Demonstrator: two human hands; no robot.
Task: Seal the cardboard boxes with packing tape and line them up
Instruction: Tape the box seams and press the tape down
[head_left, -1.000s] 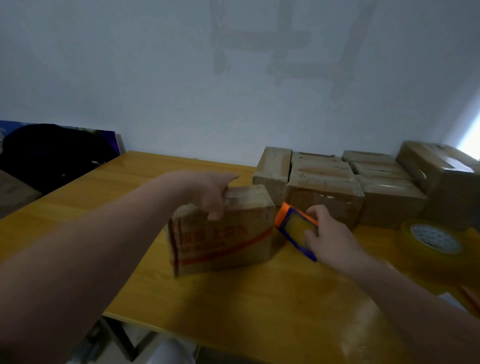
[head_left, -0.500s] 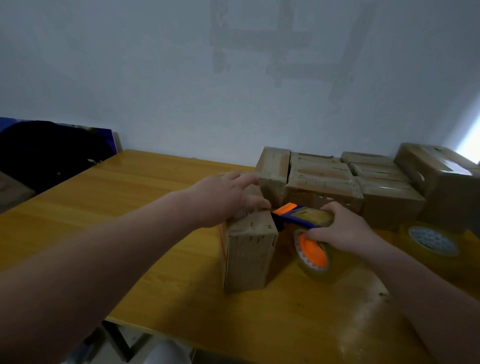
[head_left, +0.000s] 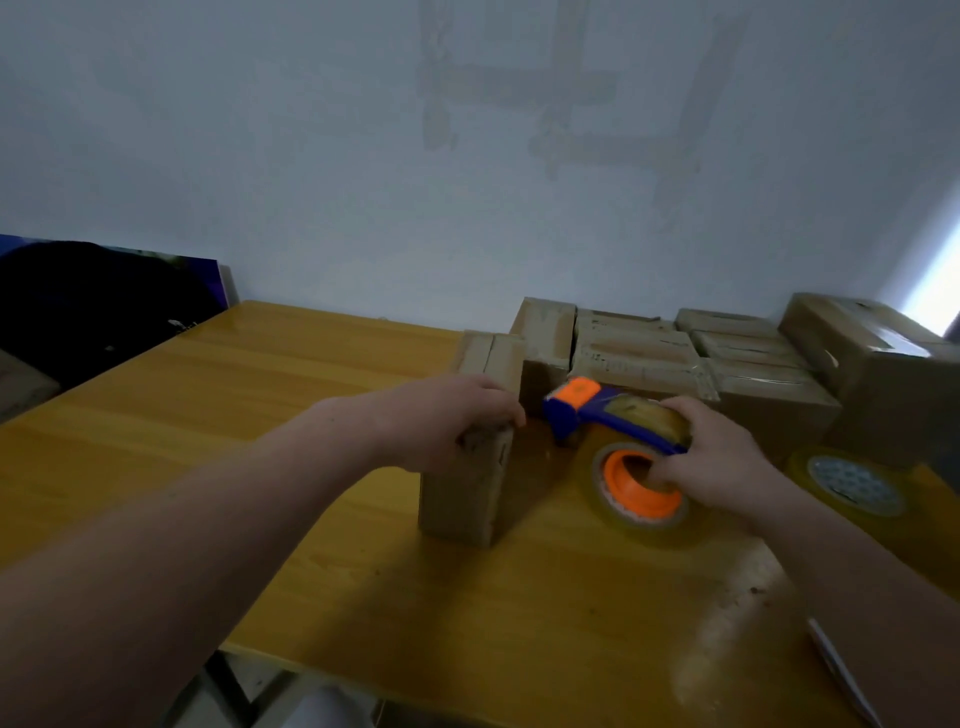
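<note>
A small cardboard box (head_left: 465, 488) stands on the yellow wooden table (head_left: 218, 415) with its narrow end toward me. My left hand (head_left: 447, 415) lies over its top and grips it. Just right of the box, my right hand (head_left: 722, 457) holds a blue and orange tape dispenser (head_left: 613, 421) loaded with a clear tape roll on an orange core (head_left: 636, 486). The dispenser's orange head points at the box's right side, close to it. Behind them, several cardboard boxes (head_left: 639, 353) sit packed together against the wall.
A spare roll of clear tape (head_left: 852, 483) lies flat at the right. A bigger box (head_left: 883, 374) stands at the far right. A dark object (head_left: 88, 306) sits beyond the table's left edge. The table's front edge runs close below my arms.
The box was turned from broadside to end-on and pushed back toward the row. My right hand brought the dispenser around so its roll faces me beside the box.
</note>
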